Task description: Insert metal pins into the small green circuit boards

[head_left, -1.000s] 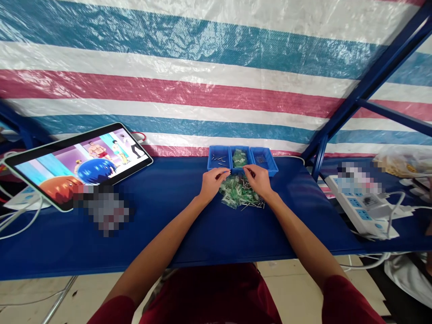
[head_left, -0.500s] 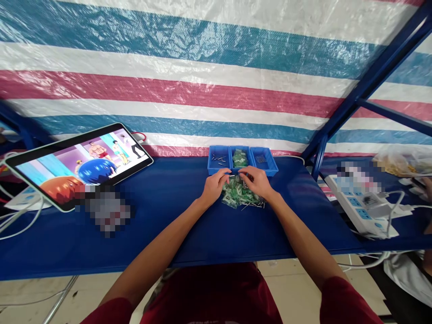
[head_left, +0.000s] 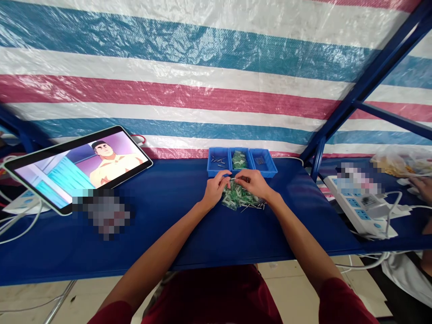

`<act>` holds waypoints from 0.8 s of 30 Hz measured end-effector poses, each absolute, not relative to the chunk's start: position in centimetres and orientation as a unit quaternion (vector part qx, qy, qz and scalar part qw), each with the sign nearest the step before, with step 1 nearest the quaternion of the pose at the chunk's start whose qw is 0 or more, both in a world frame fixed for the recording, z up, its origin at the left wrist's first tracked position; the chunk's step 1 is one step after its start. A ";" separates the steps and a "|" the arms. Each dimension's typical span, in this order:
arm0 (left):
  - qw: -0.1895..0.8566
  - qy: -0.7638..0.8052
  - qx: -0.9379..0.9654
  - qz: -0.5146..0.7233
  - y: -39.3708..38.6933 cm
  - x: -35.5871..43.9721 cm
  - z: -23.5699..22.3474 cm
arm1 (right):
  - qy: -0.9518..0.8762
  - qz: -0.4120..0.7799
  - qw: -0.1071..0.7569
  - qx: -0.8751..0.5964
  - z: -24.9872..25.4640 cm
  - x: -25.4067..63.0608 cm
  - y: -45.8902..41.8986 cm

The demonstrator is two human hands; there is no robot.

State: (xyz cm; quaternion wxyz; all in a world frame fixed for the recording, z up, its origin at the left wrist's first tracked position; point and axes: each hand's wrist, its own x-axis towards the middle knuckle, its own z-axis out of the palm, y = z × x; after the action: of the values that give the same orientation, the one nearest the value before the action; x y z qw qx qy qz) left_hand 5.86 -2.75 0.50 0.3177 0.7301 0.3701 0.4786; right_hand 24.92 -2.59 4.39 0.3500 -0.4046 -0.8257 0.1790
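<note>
Fingertips almost meeting, my left hand [head_left: 215,188] and my right hand [head_left: 252,183] pinch a thin silvery metal piece [head_left: 232,179] between them, just above a pile. That pile of small clear-and-green plastic packets [head_left: 236,198] lies under both hands, and thin metal pins [head_left: 253,207] show at its near right edge. Behind the hands stand joined blue bins: the left bin [head_left: 212,172] holds several metal pins, the middle bin holds green packets [head_left: 239,159], and small metal bits [head_left: 259,160] lie in the right bin. My fingers hide part of the pile.
A tablet [head_left: 81,166] playing a cartoon leans at the left, beside a blurred-out object [head_left: 108,216]. White power strips with cables [head_left: 361,204] sit at the right. Another person's hand [head_left: 423,186] is at the far right, near bagged yellowish pieces [head_left: 394,166]. Blue frame posts [head_left: 317,157] rise behind.
My right hand has shifted left, bringing its fingertips close to my left hand's. The thin metal piece is now between both. The tablet's picture has changed.
</note>
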 end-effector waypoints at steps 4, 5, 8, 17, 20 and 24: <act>0.340 0.364 0.718 0.487 -2.6 6.0 0.3 | -0.828 0.219 0.315 -0.409 6.0 24.7 -2.5; 0.344 0.363 0.716 0.487 -2.6 6.0 0.3 | -0.826 0.225 0.315 -0.410 6.1 24.6 -2.5; 0.347 0.366 0.715 0.484 -2.7 5.9 0.3 | -0.806 0.226 0.350 -0.421 5.6 24.3 -2.9; 0.261 0.388 0.725 0.505 -2.7 5.9 0.4 | -0.753 0.203 0.431 -0.453 2.7 24.5 -3.2; 0.227 0.382 0.734 0.513 -2.6 5.7 0.6 | -0.745 0.214 0.435 -0.459 2.6 24.3 -3.3; 0.212 0.381 0.738 0.515 -2.6 5.5 0.9 | -0.746 0.207 0.433 -0.462 2.6 23.9 -3.5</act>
State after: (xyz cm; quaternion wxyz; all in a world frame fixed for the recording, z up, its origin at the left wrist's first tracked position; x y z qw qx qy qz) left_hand 5.52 -2.60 0.89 0.2120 0.7380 0.3811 0.5150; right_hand 23.92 -3.51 2.57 0.4333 -0.4621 -0.7457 0.2066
